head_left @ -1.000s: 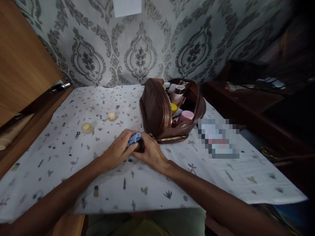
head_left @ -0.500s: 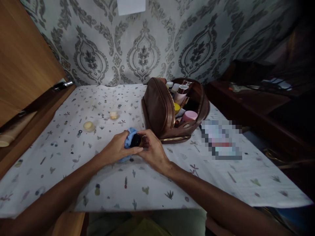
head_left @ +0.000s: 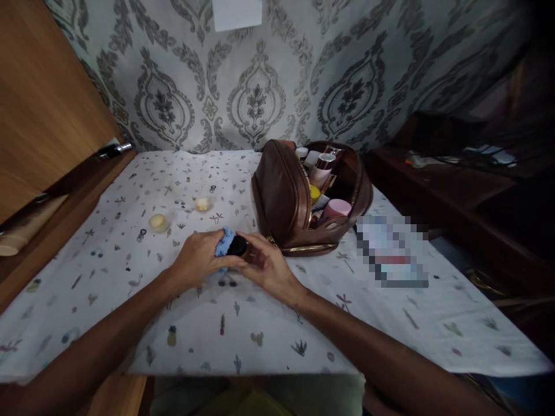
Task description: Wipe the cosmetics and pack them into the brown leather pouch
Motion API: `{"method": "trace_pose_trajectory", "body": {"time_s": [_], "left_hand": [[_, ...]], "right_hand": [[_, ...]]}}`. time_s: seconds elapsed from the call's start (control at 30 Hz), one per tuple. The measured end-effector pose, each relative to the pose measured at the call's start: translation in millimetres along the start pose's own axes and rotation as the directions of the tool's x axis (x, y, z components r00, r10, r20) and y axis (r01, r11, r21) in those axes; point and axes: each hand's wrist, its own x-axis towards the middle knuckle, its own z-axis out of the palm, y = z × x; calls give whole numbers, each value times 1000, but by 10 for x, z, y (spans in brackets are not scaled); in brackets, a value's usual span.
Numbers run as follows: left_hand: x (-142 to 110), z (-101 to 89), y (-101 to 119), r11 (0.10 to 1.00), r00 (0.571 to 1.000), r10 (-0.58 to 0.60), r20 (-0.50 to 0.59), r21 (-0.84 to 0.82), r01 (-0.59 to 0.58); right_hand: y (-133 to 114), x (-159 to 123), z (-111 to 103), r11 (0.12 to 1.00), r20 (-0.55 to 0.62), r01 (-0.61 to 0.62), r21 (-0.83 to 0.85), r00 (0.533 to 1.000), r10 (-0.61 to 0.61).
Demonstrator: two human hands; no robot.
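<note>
Blue soft cloth [head_left: 224, 242] lies between the left fingers [head_left: 228, 263] and the small black round container [head_left: 237, 246], which the right fingers [head_left: 260, 245] also hold, so a sliding cloth could drop it onto the white printed tabletop [head_left: 199, 341] beneath them.

A crumpled blue cloth [head_left: 224, 241] presses against a dark, rounded container [head_left: 237, 246].
</note>
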Motion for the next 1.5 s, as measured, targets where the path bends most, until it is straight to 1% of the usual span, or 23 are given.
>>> {"method": "trace_pose_trajectory", "body": {"time_s": [0.1, 0.2, 0.3, 0.37, 0.47, 0.57, 0.63, 0.67, 0.73, 0.8, 0.87, 0.97, 1.03, 1.1, 1.2, 1.3, 1.4, 1.5], "left_hand": [[-8, -23, -7, 999, 999, 7, -37, 54, -5], [-20, -45, -22, 993, 994, 69, -86, 103, -60], [-32, -65, -38, 981, 981, 157, -114, 131, -142], [-40, -73, -41, 972, 970, 209, -127, 135, -192], [-46, -77, -27, 959, 950, 280, -139, 84, -270], [-48, -78, -1, 952, 943, 297, -153, -33, -305], [-47, -81, 12, 956, 956, 251, -151, -113, -269], [-47, -84, 17, 960, 966, 215, -146, -148, -236], [-50, -86, 22, 965, 984, 140, -114, -206, -161], [-57, -74, 25, 967, 994, 89, -68, -234, -102], [-69, -44, 26, 975, 996, 82, -35, -203, -87], [-90, 25, 21, 988, 989, 138, -53, -63, -141], [-101, 62, 13, 982, 980, 191, -51, 18, -190], [-106, 75, 4, 973, 974, 224, -30, 64, -221], [-101, 53, 1, 972, 976, 219, -11, 94, -217], [-82, 10, 17, 979, 984, 178, 11, 103, -178], [-57, -25, 40, 994, 993, 100, 57, 31, -101], [-38, -40, 59, 990, 995, 21, 95, -139, -8]], "right_hand": [[3, 0, 18, 989, -4, -65, 136, 998, 66], [-27, -3, 13, 965, -2, -111, 236, 993, 115], [-78, -4, -18, 955, 23, -135, 263, 991, 134], [-101, -3, -43, 958, 15, -138, 250, 990, 139], [-112, 1, -67, 948, 6, -187, 258, 981, 192], [-119, 3, -68, 907, 89, -309, 287, 951, 296], [-133, 4, -60, 885, 133, -350, 306, 937, 324], [-141, 6, -54, 878, 133, -353, 323, 936, 327], [-156, 13, -43, 863, 103, -340, 373, 940, 326], [-163, 25, -34, 842, 70, -320, 434, 944, 323], [-158, 40, -29, 813, 51, -305, 496, 945, 323], [-137, 55, -29, 784, 36, -291, 549, 945, 326], [-122, 57, -34, 796, 39, -286, 533, 948, 315], [-115, 54, -39, 820, 51, -289, 494, 951, 304], [-113, 46, -41, 840, 55, -292, 456, 952, 301], [-111, 42, -35, 842, 61, -296, 451, 951, 302], [-119, 45, -36, 831, 64, -304, 467, 948, 311], [-150, 51, -49, 852, 44, -268, 450, 959, 279]]}}
